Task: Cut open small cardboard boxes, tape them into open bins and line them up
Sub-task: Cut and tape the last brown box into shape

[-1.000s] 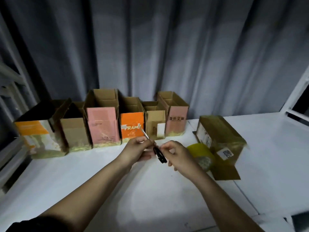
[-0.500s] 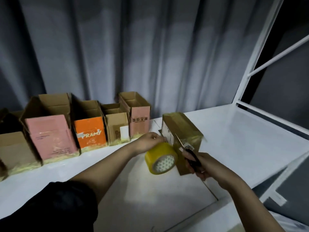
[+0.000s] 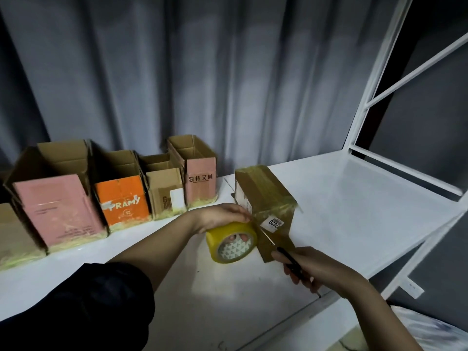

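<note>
Your left hand (image 3: 222,216) is gripping the yellow tape roll (image 3: 231,243) from above, beside the taped cardboard box (image 3: 266,196) lying mid-desk (image 3: 354,198). Your right hand (image 3: 312,268) is clutching the scissors (image 3: 283,252), blades seemingly meeting the tape. Finished bins (image 3: 121,191) are lining the desk's back edge.

Left hand (image 3: 222,216) curled in a grip; right hand (image 3: 312,268) likewise.

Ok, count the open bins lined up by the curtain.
5 in view: plain bin cut off at far left, tall pink, orange, small brown, narrow pink. More may sit off-frame left.
</note>
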